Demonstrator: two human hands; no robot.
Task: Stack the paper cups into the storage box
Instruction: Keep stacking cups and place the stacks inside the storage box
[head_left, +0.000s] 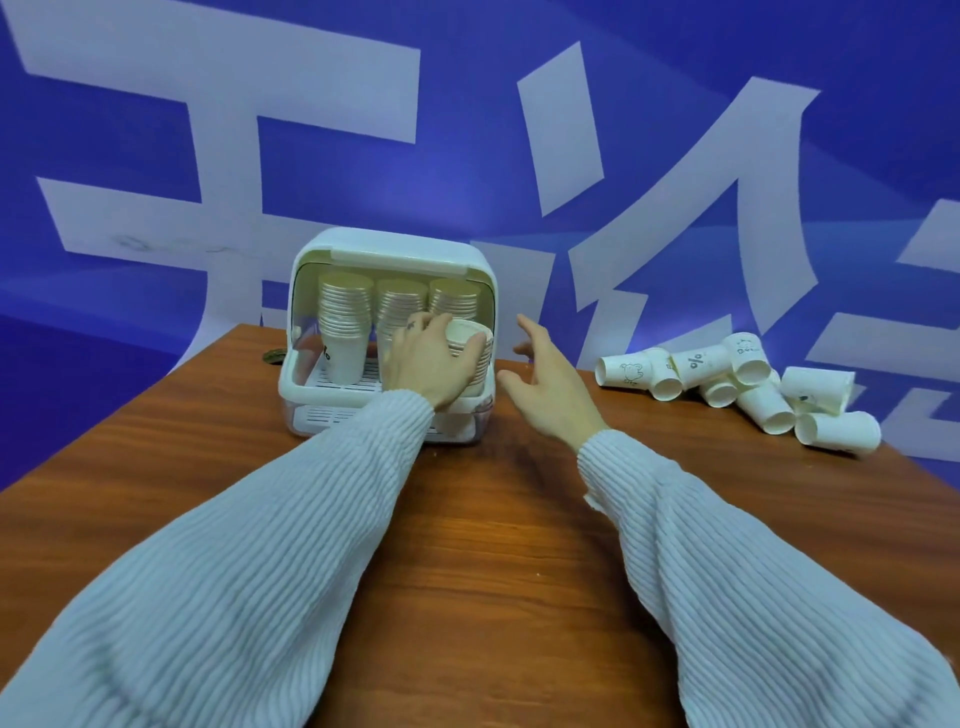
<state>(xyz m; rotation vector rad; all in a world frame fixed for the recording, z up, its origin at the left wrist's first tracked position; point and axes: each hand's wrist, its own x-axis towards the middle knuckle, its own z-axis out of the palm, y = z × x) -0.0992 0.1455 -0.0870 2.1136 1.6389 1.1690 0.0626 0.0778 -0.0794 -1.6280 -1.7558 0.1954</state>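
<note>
L hand (423, 364) grips cup stack (470, 358) in storage box (332, 249); R hand (545, 384) open.

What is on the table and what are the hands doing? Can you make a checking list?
Surface: brown wooden table, bare in the middle.
Job's things: white storage box, lid up, upside-down cup stacks inside; loose paper cups lie heaped at the right.
Clutter: small dark round thing left of the box, too small to tell.
Grippers: left hand has its fingers around a short cup stack at the box's front right; right hand open, empty, beside the box.
Cables: nothing seen.
Surroundings: blue wall with big white characters.
</note>
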